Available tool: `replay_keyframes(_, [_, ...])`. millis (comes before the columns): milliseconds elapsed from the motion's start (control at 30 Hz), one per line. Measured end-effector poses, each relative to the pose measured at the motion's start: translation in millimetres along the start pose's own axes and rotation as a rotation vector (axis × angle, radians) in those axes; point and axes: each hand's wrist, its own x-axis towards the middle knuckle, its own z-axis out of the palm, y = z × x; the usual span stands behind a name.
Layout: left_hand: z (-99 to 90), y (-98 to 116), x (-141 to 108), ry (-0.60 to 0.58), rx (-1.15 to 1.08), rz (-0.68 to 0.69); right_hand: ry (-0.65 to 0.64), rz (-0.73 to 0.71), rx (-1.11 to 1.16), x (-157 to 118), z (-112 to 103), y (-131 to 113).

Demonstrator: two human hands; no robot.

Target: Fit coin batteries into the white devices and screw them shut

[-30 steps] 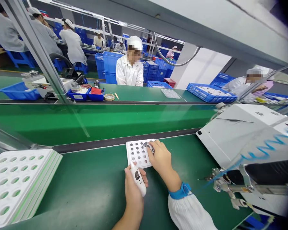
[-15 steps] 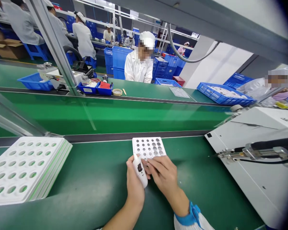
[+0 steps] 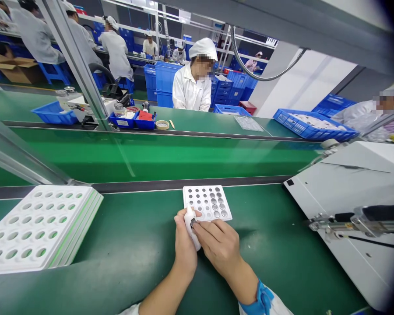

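Observation:
A white elongated device [image 3: 191,222] with a narrow tip and a dark opening on its side is held by my left hand [image 3: 185,249], its tip pointing away from me. The fingers of my right hand [image 3: 218,243] are pinched together at the dark opening; a small dark piece shows at the fingertips, too small to name. Just beyond the hands lies a small white tray [image 3: 202,208] with rows of round holes, and silvery round discs sit in the holes on its right side.
Stacked white trays with round holes [image 3: 29,218] stand at the left. A white machine [image 3: 354,192] with a metal arm is at the right. Across the green belt [image 3: 184,155], a person [image 3: 193,87] in white faces this way, near blue bins [image 3: 120,121].
My right fingers have moved left onto the device's dark opening, which showed before. The device is slightly more upright and more of the small tray is visible. The view has shifted a little.

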Motion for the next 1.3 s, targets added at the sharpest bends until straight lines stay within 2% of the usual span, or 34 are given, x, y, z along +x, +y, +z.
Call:
replay_keyframes(67, [-1.8,-1,2,0.005,0.036,0.026,-0.024,0.044,0.045,0,2,-1])
replay_keyframes(133, [-4.1,-3,5,0.003,0.067,0.070,-0.022,0.151,0.154,0,4,-1])
replay_keyframes(200, [-5.9,-3,8,-0.008,0.089,0.087,0.001,0.371,0.366,0,7,-1])
replay_keyframes(267, [-6.8,-3,9,-0.036,0.098,0.075,0.007,0.665,0.665,1,10,0])
replay_keyframes(333, [-6.6,-2,8,-0.091,0.112,0.045,-0.054,0.911,0.989,2,11,3])
replay_keyframes(433, [-6.2,-3,4,-0.128,0.187,0.040,-0.143,1.093,1.321,3,12,6])
replay_keyframes(500, [-7.0,-5,0,-0.124,0.256,0.057,-0.098,1.166,1.388,3,12,8])
replay_keyframes(567, [-8.9,-8,-3,-0.138,0.289,0.049,-0.057,1.213,1.431,2,13,9])
replay_keyframes(633, [-11.3,-8,-4,-0.127,0.269,-0.006,-0.081,1.224,1.481,1,15,9])
replay_keyframes(733, [-13.2,6,14,-0.062,0.230,-0.088,-0.119,1.194,1.517,1,18,11])
replay_keyframes(833, [-9.3,42,66,-0.041,0.443,-0.008,-0.056,1.163,1.478,1,23,11])
replay_keyframes(900, [-2.6,68,117,0.003,0.771,0.107,-0.056,1.160,1.436,1,27,10])
replay_keyframes(933, [1.7,79,143,0.053,1.007,0.179,-0.081,1.160,1.423,1,30,9])
replay_keyframes(967, [6.5,87,169,0.076,1.263,0.258,-0.110,1.162,1.419,0,33,9])
replay_keyframes(1067, [20.3,92,221,0.084,1.476,0.337,-0.127,1.149,1.446,-5,46,9])
replay_keyframes(1100, [23.7,90,228,0.093,1.503,0.346,-0.114,1.153,1.458,-7,52,10])
replay_keyframes(1167, [26.2,84,227,0.131,1.565,0.362,-0.104,1.178,1.476,-10,63,13])
replay_keyframes(1233, [20.3,78,210,0.159,1.619,0.432,-0.157,1.210,1.497,-11,71,17])
replay_keyframes(1300, [3.2,73,182,0.128,1.645,0.609,-0.244,1.215,1.529,-9,74,21])
